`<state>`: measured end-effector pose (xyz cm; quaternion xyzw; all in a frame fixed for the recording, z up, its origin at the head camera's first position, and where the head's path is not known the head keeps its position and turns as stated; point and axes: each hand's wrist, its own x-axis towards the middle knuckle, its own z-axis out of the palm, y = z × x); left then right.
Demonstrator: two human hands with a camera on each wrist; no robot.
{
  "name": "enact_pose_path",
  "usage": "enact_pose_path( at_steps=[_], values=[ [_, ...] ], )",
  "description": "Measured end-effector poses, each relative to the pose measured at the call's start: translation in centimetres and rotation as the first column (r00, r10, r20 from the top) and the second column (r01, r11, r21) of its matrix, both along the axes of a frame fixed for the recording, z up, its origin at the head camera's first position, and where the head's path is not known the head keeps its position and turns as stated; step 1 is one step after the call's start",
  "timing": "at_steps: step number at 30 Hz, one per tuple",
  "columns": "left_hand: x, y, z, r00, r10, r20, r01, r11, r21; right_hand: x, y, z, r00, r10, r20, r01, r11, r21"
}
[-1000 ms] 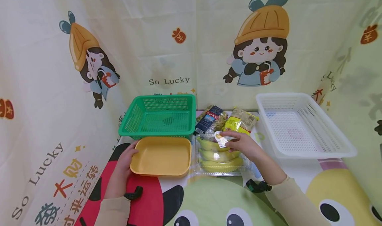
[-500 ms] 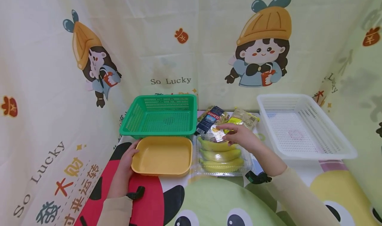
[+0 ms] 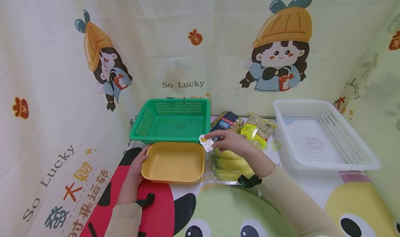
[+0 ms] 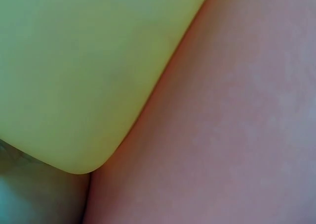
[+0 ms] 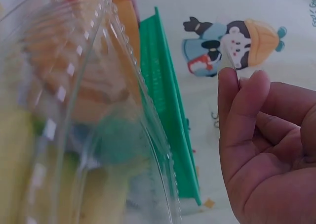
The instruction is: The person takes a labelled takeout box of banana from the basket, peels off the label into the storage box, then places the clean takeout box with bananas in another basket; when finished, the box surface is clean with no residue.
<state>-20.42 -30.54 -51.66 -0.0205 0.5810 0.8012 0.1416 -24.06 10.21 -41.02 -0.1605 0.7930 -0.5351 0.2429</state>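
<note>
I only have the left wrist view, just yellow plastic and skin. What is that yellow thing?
Observer: A yellow tray; the left hand holds its left edge.
Operator: What is the right hand doing?
Observer: The right hand pinches a small sticker with a banana on it, above the tray's far right corner.
Operator: Anything under that hand?
Observer: A clear box of bananas, right of the tray.
Operator: And behind the tray?
Observer: A green basket, nothing in it.
</note>
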Motion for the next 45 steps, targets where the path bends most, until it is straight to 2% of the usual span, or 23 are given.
enact_pose_path(
  at_steps=[7, 15, 25, 32, 38, 45],
  values=[
    [-0.7, -0.4, -1.6, 0.999, 0.008, -0.034, -0.009, 1.000, -0.014, -1.0, -3.7, -0.7, 0.997, 0.063, 0.038, -0.063, 0.998, 0.015],
    [-0.9, -0.5, -2.2, 0.998, 0.012, -0.066, -0.015, 0.999, -0.050, -1.8, -8.1, -1.4, 0.988, 0.142, 0.056, -0.144, 0.989, 0.039],
    [-1.2, -0.4, -2.3, 0.998, 0.024, -0.049, -0.028, 0.997, -0.073, -1.9, -13.5, -2.5, 0.982, 0.173, 0.071, -0.179, 0.980, 0.087],
    [-1.1, -0.4, -2.2, 0.999, 0.029, -0.040, -0.031, 0.998, -0.056, -2.0, -16.6, -3.8, 0.981, 0.174, 0.085, -0.184, 0.974, 0.136],
    [-1.0, -0.4, -2.1, 0.999, 0.020, -0.032, -0.022, 0.998, -0.064, -2.2, -18.4, -5.0, 0.986, 0.155, 0.069, -0.166, 0.964, 0.206],
    [-1.1, -0.3, -1.8, 0.998, 0.034, -0.046, -0.037, 0.997, -0.071, -2.3, -19.5, -5.2, 0.987, 0.153, 0.048, -0.160, 0.955, 0.249]
  ],
)
